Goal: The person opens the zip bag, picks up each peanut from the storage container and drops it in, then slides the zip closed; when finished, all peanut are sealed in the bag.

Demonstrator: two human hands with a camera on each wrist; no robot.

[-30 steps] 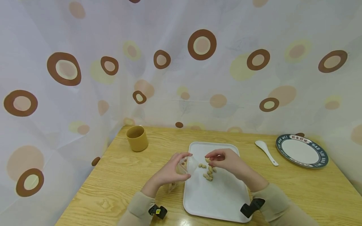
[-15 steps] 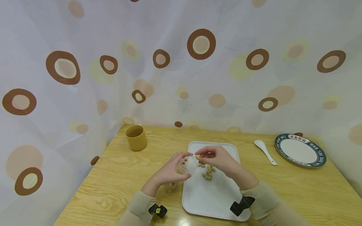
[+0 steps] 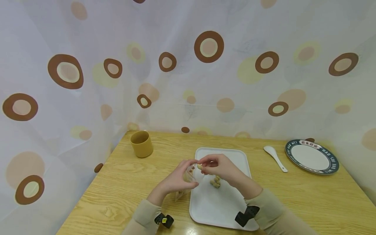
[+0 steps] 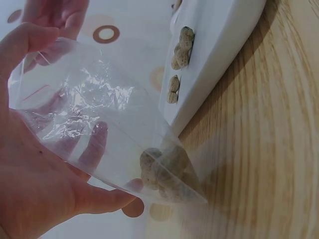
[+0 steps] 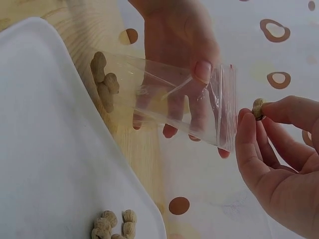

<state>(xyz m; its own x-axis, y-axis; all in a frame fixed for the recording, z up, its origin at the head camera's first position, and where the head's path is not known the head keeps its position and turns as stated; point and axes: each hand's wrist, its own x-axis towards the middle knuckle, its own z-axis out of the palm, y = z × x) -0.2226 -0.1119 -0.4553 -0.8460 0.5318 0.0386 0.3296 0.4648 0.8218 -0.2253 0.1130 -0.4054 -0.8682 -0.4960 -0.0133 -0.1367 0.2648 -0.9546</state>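
My left hand (image 3: 177, 179) grips a clear zip bag (image 4: 94, 94), thumb on one side and fingers on the other. Several peanuts (image 4: 164, 169) lie in the bag's bottom corner. Between the thumb and fingertips of my right hand (image 3: 221, 168) is a single peanut (image 5: 258, 108), pinched close to the bag's mouth. On the white tray (image 3: 223, 205) beneath, several more peanuts (image 3: 215, 182) lie in a small cluster, partly hidden by the right hand in the head view.
A mustard-yellow mug (image 3: 142, 144) stands at the back left of the wooden table (image 3: 117, 182). To the right of the tray lie a white spoon (image 3: 275, 158) and a plate (image 3: 312, 156) with a dark patterned rim. A dotted curtain (image 3: 205, 81) hangs behind.
My right hand has carried a peanut leftward from above the tray to the bag's mouth. The left hand has kept its hold on the bag, nearly still.
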